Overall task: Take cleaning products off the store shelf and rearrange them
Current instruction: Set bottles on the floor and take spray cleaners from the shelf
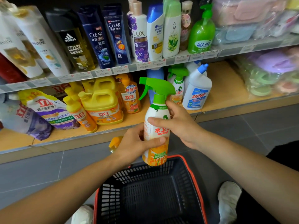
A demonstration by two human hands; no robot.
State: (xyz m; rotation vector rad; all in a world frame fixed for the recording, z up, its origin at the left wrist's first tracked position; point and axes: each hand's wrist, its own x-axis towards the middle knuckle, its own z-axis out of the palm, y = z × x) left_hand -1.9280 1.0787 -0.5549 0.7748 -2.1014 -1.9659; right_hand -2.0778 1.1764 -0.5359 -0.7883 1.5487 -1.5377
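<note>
A white and orange spray bottle (157, 126) with a green trigger head is held upright above the basket, in front of the lower shelf. My left hand (137, 143) wraps its lower body from the left, thumb across the label. My right hand (179, 125) grips its upper body from the right, fingers around the shoulder. On the lower shelf (226, 88) behind stand a matching spray bottle (178, 89), a white toilet cleaner bottle (196, 92), a yellow detergent jug (102, 102) and orange dish soap bottles (131, 97).
A dark shopping basket (192, 177) with a red rim sits on the grey floor between my two white shoes. An orange bottle top (115, 143) shows behind my left hand. The upper shelf holds shampoo bottles (116, 34). Wrapped plastic goods (268, 73) fill the right side.
</note>
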